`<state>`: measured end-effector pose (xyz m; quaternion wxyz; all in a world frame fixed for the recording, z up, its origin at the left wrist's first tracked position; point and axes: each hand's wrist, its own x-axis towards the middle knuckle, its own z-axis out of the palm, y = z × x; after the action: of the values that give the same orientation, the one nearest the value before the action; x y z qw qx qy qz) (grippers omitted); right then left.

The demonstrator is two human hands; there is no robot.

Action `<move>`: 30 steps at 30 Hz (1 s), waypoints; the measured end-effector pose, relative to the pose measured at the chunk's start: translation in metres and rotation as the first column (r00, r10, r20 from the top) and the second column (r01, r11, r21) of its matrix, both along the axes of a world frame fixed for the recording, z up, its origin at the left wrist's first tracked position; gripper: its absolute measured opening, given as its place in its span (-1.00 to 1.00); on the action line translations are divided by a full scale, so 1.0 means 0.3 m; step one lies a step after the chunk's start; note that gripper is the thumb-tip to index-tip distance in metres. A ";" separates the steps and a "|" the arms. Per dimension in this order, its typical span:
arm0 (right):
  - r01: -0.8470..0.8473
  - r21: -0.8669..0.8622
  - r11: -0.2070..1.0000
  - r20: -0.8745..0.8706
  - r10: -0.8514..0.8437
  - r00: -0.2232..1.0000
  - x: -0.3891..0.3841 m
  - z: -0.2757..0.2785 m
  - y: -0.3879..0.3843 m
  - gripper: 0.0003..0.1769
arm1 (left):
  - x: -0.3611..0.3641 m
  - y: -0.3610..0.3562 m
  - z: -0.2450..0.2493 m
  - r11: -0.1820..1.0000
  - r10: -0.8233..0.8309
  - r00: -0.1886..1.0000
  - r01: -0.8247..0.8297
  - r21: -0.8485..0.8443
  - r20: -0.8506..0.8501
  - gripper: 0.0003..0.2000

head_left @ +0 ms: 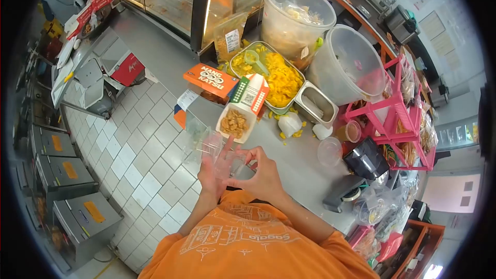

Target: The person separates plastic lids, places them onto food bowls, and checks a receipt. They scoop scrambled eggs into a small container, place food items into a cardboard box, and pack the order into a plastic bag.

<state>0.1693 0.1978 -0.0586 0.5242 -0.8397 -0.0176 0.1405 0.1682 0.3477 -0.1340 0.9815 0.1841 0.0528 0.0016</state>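
Note:
My left hand (213, 171) is raised over the counter's front edge, fingers stretched upward, with thin clear plastic film (209, 146) overlapping them. Close on its right, my right hand (262, 171) curves its thumb and index finger in a pinch on the film at the left palm. Whether the film is a glove or a bag, I cannot tell. Just beyond the fingertips stands an open paper box (235, 124) with brown fried pieces in it, its printed lid folded up. Behind it lies an orange box (211, 80) lettered "Mang Katsu".
A metal tray (281, 80) of yellow food holds a green scoop (256, 61). Two big plastic tubs (349, 64) stand behind, beside a small steel pan (316, 104). To the right are a pink rack (395, 113) and a clear cup (329, 152). A glass display case (170, 0) stands at the back.

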 end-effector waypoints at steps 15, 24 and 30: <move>0.137 -0.843 0.520 0.307 0.256 0.917 1.325 -0.620 -0.179 -0.69 | 0.297 0.483 0.035 0.849 0.056 0.994 0.004 0.528 -0.098 -0.14; 0.360 -0.877 0.320 0.317 -0.180 0.931 1.154 -0.168 -0.107 -0.84 | 0.715 0.757 -0.024 0.786 -0.307 0.929 0.370 0.494 -0.207 -0.25; 0.366 -0.883 0.294 0.393 0.039 0.919 1.259 -0.467 -0.063 -0.88 | 0.825 0.839 0.002 0.892 -0.351 0.936 0.344 0.294 -0.029 -0.33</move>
<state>0.5470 0.1789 -0.1985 -0.0680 -0.9924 0.0648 -0.0791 0.4158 0.5995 -0.1334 0.9281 0.3344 0.0061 -0.1637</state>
